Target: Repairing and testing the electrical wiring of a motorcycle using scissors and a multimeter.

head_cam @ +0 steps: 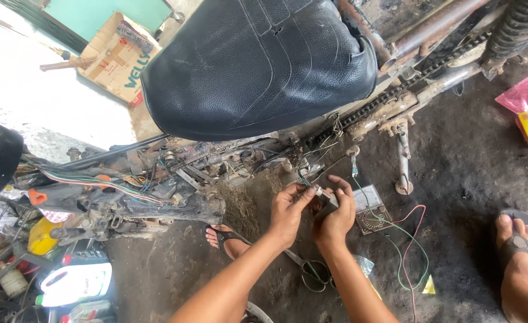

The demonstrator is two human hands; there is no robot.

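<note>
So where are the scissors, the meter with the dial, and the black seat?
scissors (pixel 315 273), head view, on the looped handles lying on the ground.
meter (pixel 373 219), head view, on its dial face beside the right hand.
black seat (pixel 258 66), head view, on the middle of its stitched top.

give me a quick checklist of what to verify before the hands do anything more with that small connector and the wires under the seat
1. Both hands on the part: left hand and right hand pinch a small connector together. ok
2. Wires free of tangles: green and red wires loop loosely across the floor. not ok
3. Meter readable: the analog meter lies flat, partly hidden by the right hand. cannot tell
4. Scissors out of the way: they lie under the forearms. not ok
5. Feet away from the wires: the sandalled foot is apart from them. ok
</note>
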